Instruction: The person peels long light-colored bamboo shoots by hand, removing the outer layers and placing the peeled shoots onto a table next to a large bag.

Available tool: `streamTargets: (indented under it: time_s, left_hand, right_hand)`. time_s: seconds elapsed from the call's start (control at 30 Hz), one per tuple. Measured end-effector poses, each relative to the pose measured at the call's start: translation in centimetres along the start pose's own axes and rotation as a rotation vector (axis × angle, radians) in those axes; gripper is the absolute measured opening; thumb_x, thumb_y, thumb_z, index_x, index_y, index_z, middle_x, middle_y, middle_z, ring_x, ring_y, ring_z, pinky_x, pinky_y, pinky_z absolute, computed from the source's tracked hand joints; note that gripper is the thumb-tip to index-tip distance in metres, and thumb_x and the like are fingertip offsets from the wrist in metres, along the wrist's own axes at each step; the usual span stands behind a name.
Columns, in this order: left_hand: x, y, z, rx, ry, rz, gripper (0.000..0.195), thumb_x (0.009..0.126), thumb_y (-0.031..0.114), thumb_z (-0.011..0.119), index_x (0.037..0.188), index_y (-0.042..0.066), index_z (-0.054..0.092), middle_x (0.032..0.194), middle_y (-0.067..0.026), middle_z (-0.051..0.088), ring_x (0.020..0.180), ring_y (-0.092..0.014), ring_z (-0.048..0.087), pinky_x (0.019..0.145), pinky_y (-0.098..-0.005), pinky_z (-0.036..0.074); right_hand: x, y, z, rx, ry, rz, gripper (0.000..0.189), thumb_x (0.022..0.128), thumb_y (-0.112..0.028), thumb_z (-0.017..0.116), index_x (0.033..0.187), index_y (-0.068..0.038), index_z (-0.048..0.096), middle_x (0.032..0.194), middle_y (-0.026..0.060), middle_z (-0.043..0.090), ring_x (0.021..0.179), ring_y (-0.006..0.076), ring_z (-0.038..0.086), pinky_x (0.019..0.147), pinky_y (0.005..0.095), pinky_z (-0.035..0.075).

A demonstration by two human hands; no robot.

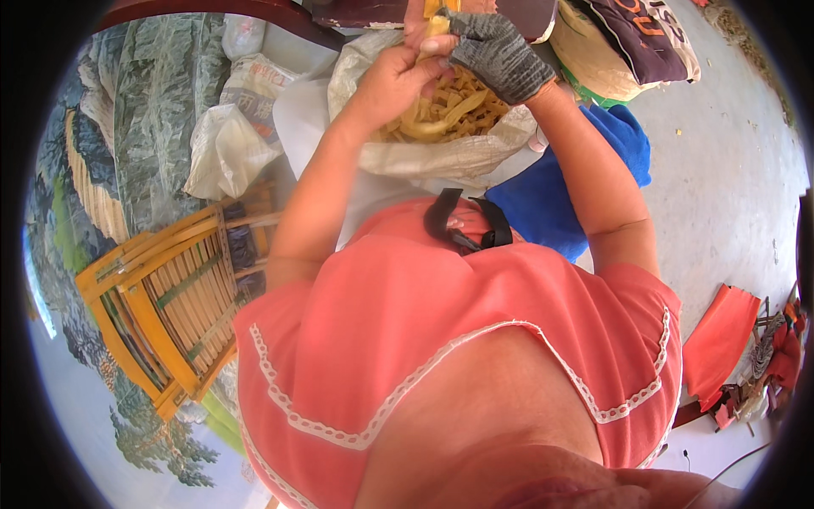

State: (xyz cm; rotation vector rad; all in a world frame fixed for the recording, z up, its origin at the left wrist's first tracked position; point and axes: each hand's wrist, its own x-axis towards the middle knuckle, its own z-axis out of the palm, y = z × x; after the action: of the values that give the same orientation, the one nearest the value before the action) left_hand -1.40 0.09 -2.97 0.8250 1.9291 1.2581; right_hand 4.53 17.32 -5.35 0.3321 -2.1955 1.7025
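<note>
At the top centre my two hands meet above an open woven sack [439, 159]. My left hand [397, 79] is bare, its thumb and fingers pinched on a small pale yellow piece [437, 27]. My right hand [499, 54] wears a grey knitted fingerless glove and grips the same piece from the other side. What the piece is made of I cannot tell. Many yellowish-brown strips [445, 118] fill the sack below my hands. Just beyond my fingertips is a yellow part [434, 7], cut off by the picture's top edge.
A blue cloth [540, 197] lies right of the sack. Folded wooden slatted furniture [184, 286] stands at the left, near a white plastic bag [229, 153]. A full sack with dark cloth [636, 38] is at the upper right; a red sheet [722, 343] lies lower right.
</note>
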Motion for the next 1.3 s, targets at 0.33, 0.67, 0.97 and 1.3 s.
streamTargets:
  time_s: [0.33,0.67,0.97,1.3]
  left_hand:
    - [-1.3,-1.1,1.5,-0.83,0.183,-0.257,0.045,0.095,0.04,0.041,0.116,0.003,0.054,0.103,-0.0059,0.061,0.093,-0.015,0.058,0.079,-0.0282,0.047]
    - [-0.4,-3.9,-1.3,-1.339,0.05,-0.169,0.018,0.092,0.019,0.048,0.099,0.004,0.054,0.085,-0.0045,0.058,0.081,-0.018,0.053,0.069,-0.0328,0.043]
    - [-1.1,-1.3,0.8,-0.967,-0.297,-0.292,0.021,0.092,0.024,0.048,0.104,0.008,0.056,0.092,-0.004,0.06,0.08,-0.016,0.058,0.076,-0.0353,0.049]
    - [-2.0,2.9,2.6,0.136,0.592,0.284,0.019,0.087,0.004,0.042,0.104,0.0,0.051,0.077,-0.0105,0.061,0.072,-0.018,0.066,0.057,-0.0294,0.05]
  right_hand:
    - [-0.6,-1.0,1.7,-0.694,0.196,-0.434,0.03,0.075,-0.009,0.06,0.105,-0.008,0.055,0.095,0.0101,0.058,0.09,0.0301,0.057,0.076,0.0363,0.046]
    - [-0.8,-1.6,2.3,-0.353,-0.08,-0.289,0.022,0.079,-0.018,0.059,0.099,-0.013,0.062,0.097,0.0041,0.06,0.085,0.0231,0.058,0.073,0.0327,0.047]
    - [-0.9,-2.9,2.0,-0.22,0.182,-0.031,0.029,0.088,-0.029,0.056,0.09,0.0,0.061,0.073,0.0124,0.059,0.068,0.0255,0.056,0.065,0.0332,0.046]
    - [-0.4,-3.0,2.1,0.06,0.232,0.102,0.023,0.088,-0.023,0.056,0.085,0.0,0.057,0.068,0.0087,0.055,0.062,0.0218,0.055,0.063,0.0328,0.047]
